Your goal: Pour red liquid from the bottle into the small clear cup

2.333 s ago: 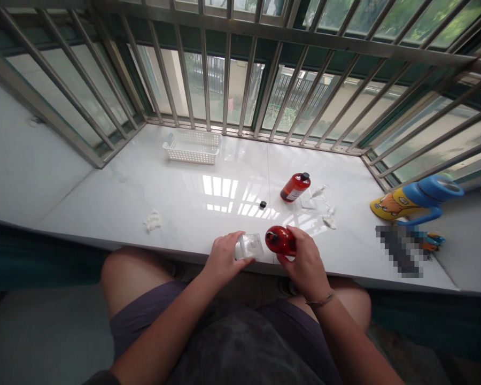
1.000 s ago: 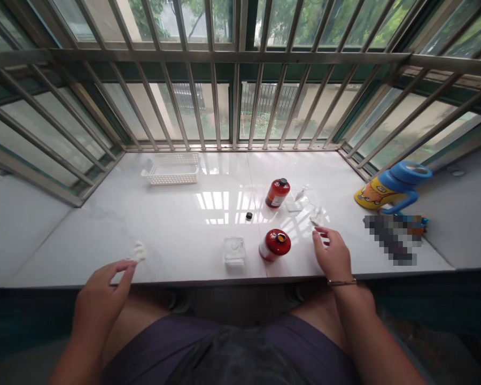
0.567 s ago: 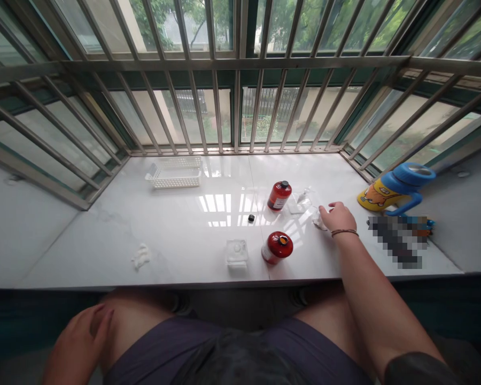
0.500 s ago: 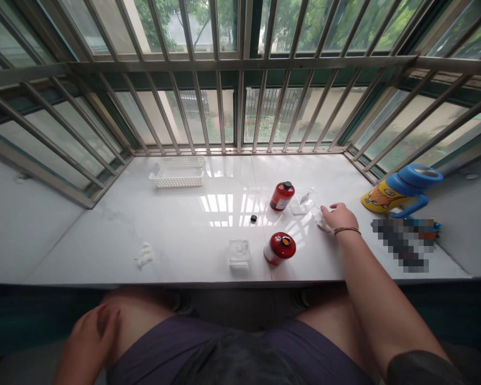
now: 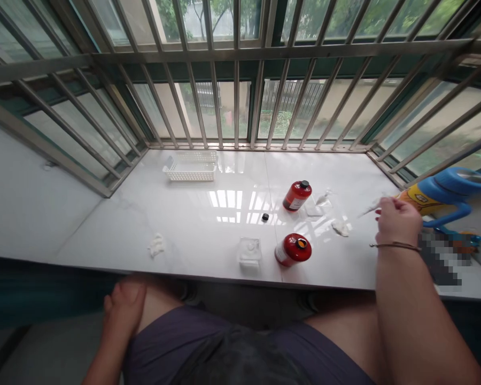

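Note:
My right hand (image 5: 396,223) hovers over the right side of the white sill, fingers pinched on a thin white sliver (image 5: 367,210) that points left; I cannot make out what the sliver is. My left hand (image 5: 122,311) lies flat on my left knee below the sill edge, holding nothing. Near the front edge stands an uncapped red bottle (image 5: 293,249) with a clear square glass dish (image 5: 250,250) to its left. Farther back are a capped red bottle (image 5: 296,195) and a small black cap (image 5: 265,217). A white wad (image 5: 340,227) lies between the bottles and my right hand.
A white slotted basket (image 5: 190,166) sits at the back left by the metal window bars (image 5: 236,101). Another white wad (image 5: 157,246) lies front left. A clear wrapper (image 5: 315,206) lies beside the capped bottle. A blue and yellow bottle (image 5: 441,195) lies on its side at the far right.
My right hand left the white wad on the sill and rose to the right with a thin white sliver pinched in it. My left hand settled on my knee. The view shifted slightly.

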Tool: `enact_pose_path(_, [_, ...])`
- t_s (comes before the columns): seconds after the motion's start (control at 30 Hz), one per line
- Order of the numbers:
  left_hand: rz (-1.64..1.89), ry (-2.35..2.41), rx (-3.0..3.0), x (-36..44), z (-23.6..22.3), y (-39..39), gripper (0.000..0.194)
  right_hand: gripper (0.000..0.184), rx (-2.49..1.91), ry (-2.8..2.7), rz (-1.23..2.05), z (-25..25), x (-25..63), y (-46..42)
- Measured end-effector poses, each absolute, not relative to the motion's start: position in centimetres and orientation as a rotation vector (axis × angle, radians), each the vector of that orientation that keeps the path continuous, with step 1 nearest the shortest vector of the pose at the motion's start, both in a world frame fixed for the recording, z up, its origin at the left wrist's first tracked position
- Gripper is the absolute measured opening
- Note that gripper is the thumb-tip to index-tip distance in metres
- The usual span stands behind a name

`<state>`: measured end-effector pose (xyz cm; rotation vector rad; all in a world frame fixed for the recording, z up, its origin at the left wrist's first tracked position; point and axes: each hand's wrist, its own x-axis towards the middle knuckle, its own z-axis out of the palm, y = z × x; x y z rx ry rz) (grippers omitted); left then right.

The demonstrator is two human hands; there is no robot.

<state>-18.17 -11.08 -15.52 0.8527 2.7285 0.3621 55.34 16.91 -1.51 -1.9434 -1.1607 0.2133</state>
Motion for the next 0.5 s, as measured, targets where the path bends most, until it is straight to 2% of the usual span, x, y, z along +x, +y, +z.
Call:
enact_pose_path(0.07, [0.344,2.717,0.838,-18.4,-15.3,-10.8,0.108,0.056,-1.806,-1.029,0.131,0.7,53.2,14.9])
enact_pose_path(0.13, [0.317,2.714,0.815,-18.5,-15.0,-10.4,0.107,0.044,-1.456,-0.913,0.101,3.1,49.6,12.0])
enact_pose_path(0.23, [0.266,2.712,0.799,-18.4,-14.3,-9.7,0.107,0.036,-1.235,-1.034,0.21,5.2,42.1,6.6])
enact_pose_path(0.37, [0.206,2.724,0.811,-18.0,-13.4,-8.9,0.104,0.038,-1.128,-1.322,0.45,4.1,33.0,0.7])
enact_pose_path(0.5, [0.21,2.728,0.802,-17.5,-12.8,-8.7,0.1,0.043,-1.102,-1.626,0.384,1.8,28.6,-0.7])
